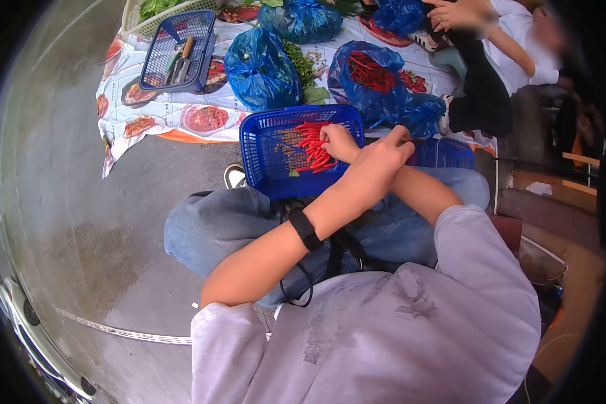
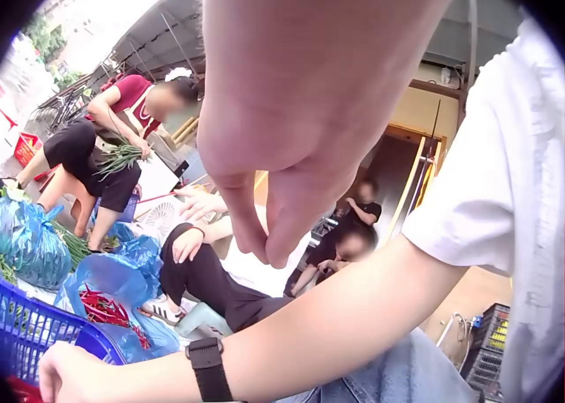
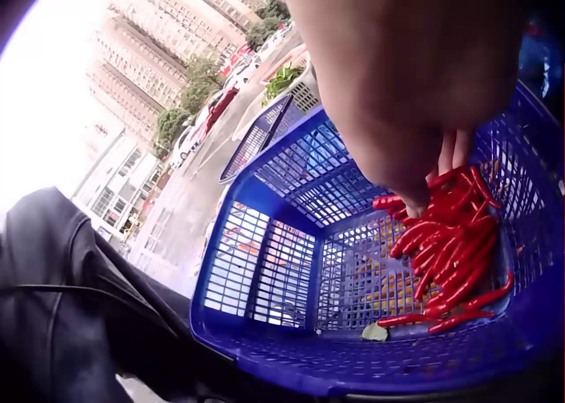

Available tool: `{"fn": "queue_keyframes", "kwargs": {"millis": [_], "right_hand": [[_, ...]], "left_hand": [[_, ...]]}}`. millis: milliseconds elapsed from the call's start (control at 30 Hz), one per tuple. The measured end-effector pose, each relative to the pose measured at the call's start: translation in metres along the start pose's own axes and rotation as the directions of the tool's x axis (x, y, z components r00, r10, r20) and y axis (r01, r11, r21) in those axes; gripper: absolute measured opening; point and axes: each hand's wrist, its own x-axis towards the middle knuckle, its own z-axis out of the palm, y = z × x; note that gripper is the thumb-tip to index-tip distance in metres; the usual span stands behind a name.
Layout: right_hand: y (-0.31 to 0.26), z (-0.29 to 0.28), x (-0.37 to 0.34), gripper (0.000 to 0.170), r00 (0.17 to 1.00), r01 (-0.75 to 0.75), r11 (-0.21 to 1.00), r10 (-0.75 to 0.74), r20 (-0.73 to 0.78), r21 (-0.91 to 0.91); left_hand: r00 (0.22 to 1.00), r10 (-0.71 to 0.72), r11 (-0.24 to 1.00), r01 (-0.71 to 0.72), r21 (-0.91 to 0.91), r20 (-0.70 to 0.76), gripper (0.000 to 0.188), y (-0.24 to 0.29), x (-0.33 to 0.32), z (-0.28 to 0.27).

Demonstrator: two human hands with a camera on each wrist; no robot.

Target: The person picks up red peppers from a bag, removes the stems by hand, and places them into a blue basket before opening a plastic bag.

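A dark blue plastic basket stands before the crossed legs, with a pile of red chili peppers inside it. My right hand reaches into the basket, thumb and fingers curled at the upper end of the pile around some chilies; the fingertips are partly hidden. Crossing over the right forearm, my left hand hangs above a second blue plastic container. Its fingers bend loosely downward, with nothing showing between them in the left wrist view. A small pale leaf lies beside the chilies.
A patterned cloth holds tied blue bags, an open bag of red chilies and a blue basket with knives. Another person sits at the far right; a person in red holds greens.
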Motion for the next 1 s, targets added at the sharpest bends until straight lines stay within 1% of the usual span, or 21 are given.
{"fn": "queue_keyframes", "kwargs": {"millis": [33,67,100,167,233,333,400,433,467,500,533,567,633,700,733,800,833,867,900,967,1000], "right_hand": [[-0.004,0.002,0.005,0.024,0.999,0.006,0.995,-0.011,-0.051,-0.102],[-0.004,0.007,0.011,0.02,0.998,-0.026,0.992,0.019,-0.057,-0.127],[0.001,0.012,0.015,0.02,0.998,-0.017,0.992,0.009,-0.064,-0.124],[0.006,0.018,0.022,0.017,0.982,0.052,0.96,-0.098,-0.158,-0.277],[0.003,0.013,0.021,0.022,0.991,0.053,0.951,-0.087,-0.098,-0.305],[-0.006,0.003,0.013,0.025,0.983,0.092,0.954,-0.133,-0.128,-0.284],[-0.016,-0.019,0.006,0.027,0.991,0.11,0.988,-0.117,-0.064,-0.109],[-0.016,-0.028,0.001,0.027,0.99,0.12,0.987,-0.128,-0.064,-0.108],[-0.014,-0.04,-0.003,0.025,0.982,0.165,0.984,-0.171,-0.086,-0.065],[-0.013,-0.053,-0.006,0.025,0.971,0.21,0.977,-0.211,-0.111,-0.023],[-0.018,-0.076,-0.009,0.025,0.969,0.219,0.975,-0.22,-0.111,-0.023],[-0.029,-0.105,-0.013,0.025,0.99,0.132,0.989,-0.129,-0.052,0.062],[-0.018,-0.136,-0.017,0.026,0.999,0.04,0.989,-0.042,0.013,0.143],[0.014,-0.161,-0.017,0.026,0.999,-0.003,0.976,-0.004,0.035,0.218],[0.02,-0.171,-0.018,0.026,1.0,-0.001,0.976,-0.005,0.027,0.217],[0.029,-0.19,-0.021,0.025,0.98,-0.177,0.965,0.155,0.125,0.192],[0.033,-0.189,-0.021,0.023,0.964,-0.259,0.944,0.239,0.116,0.204],[0.037,-0.188,-0.023,0.021,0.969,-0.24,0.945,0.22,0.11,0.22],[0.044,-0.181,-0.024,0.021,0.956,-0.293,0.915,0.27,0.118,0.277],[0.035,-0.176,-0.022,0.02,0.955,-0.294,0.925,0.275,0.108,0.24],[0.036,-0.169,-0.022,0.02,0.976,-0.219,0.943,0.206,0.077,0.251]], "left_hand": [[0.999,-0.013,0.999,0.014,-0.03,0.029,0.033,-0.001,-0.001,0.0],[1.0,-0.01,1.0,0.01,-0.023,0.029,0.033,-0.001,-0.002,0.0],[0.999,-0.011,1.0,0.011,-0.018,0.034,0.034,-0.001,-0.002,-0.002],[1.0,-0.014,1.0,0.014,-0.002,0.023,0.036,-0.001,-0.001,-0.006],[0.999,-0.027,1.0,0.027,0.002,0.032,0.036,0.0,-0.001,-0.011],[1.0,-0.018,1.0,0.018,0.005,0.001,0.03,-0.004,0.001,-0.01],[1.0,-0.024,0.999,0.025,0.028,-0.009,0.029,-0.002,0.003,-0.015],[1.0,-0.003,0.994,0.006,0.109,-0.031,0.028,-0.001,0.004,-0.017],[0.999,0.02,0.982,-0.01,0.188,-0.05,0.027,0.001,0.005,-0.019],[0.998,0.02,0.981,-0.009,0.195,-0.055,0.027,0.001,0.005,-0.02],[0.997,0.022,0.987,-0.01,0.159,-0.075,0.027,0.001,0.006,-0.02],[0.996,0.021,0.993,-0.01,0.121,-0.092,0.027,0.002,0.006,-0.02],[0.993,0.023,0.995,-0.012,0.095,-0.118,0.028,0.002,0.005,-0.021],[0.994,-0.017,0.998,0.009,-0.069,-0.103,0.028,0.006,0.007,-0.025],[0.993,0.001,0.998,-0.009,-0.07,-0.119,0.026,0.007,0.009,-0.027],[0.992,-0.009,0.996,-0.003,-0.095,-0.128,0.025,0.012,0.011,-0.033],[0.99,-0.028,0.992,0.011,-0.127,-0.135,0.024,0.015,0.012,-0.035],[0.992,-0.042,0.992,0.027,-0.124,-0.123,0.023,0.015,0.013,-0.035],[0.988,-0.103,0.981,0.082,-0.177,-0.111,0.024,0.019,0.014,-0.037],[0.977,-0.171,0.963,0.138,-0.231,-0.13,0.026,0.019,0.019,-0.034],[0.973,-0.168,0.969,0.133,-0.207,-0.16,0.026,0.018,0.022,-0.033]]}}
